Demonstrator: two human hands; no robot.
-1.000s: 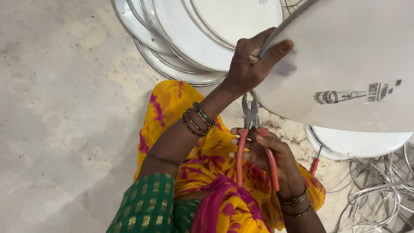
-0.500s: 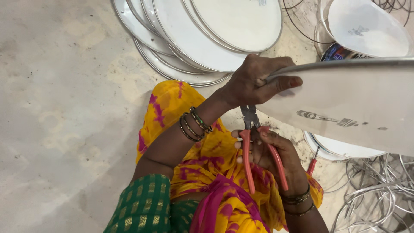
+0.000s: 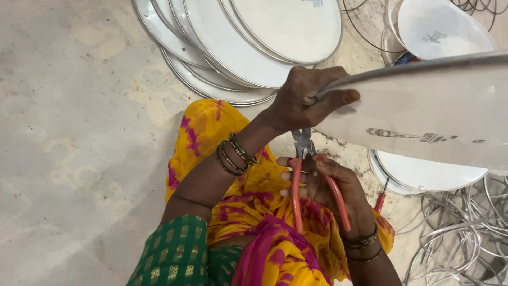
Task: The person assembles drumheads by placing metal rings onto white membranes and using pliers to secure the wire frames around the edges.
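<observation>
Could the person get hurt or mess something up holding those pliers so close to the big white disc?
Maybe. The left hand grips the rim of the big white disc, right above the pliers in the right hand, so fingers could get pinched. The disc is tilted and held at one edge only, so it might slip. Loose wire rings lie on the floor beside the person and could snag.

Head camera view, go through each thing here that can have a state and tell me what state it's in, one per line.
Left hand: grip closed on the rim of the held disc.
Held disc: lifted, tilted nearly edge-on.
Right hand: wrapped around the pliers' handles.
Pliers: handles spread, nose up at the disc's lower edge.
Stacked discs: flat, overlapping on the floor.
Wire rings: loose, tangled on the floor.
</observation>
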